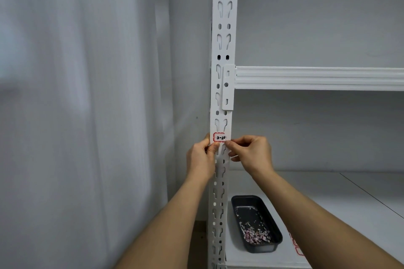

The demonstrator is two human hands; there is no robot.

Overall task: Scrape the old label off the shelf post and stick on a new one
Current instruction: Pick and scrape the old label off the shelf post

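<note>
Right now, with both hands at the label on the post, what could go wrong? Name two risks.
1. The label sits over the slotted shelf post; pressed across a slot, it may wrinkle or stick poorly.
2. The left hand and right hand pinch only its lower corners, so it could go on crooked.

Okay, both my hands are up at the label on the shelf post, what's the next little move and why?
Probably press the label flat with your fingertips, working outward. It already sits on the shelf post, red-bordered with writing on it, and your left hand and right hand pinch its lower corners. Scraps lie in the black tray, which suggests the scraping is finished.
</note>
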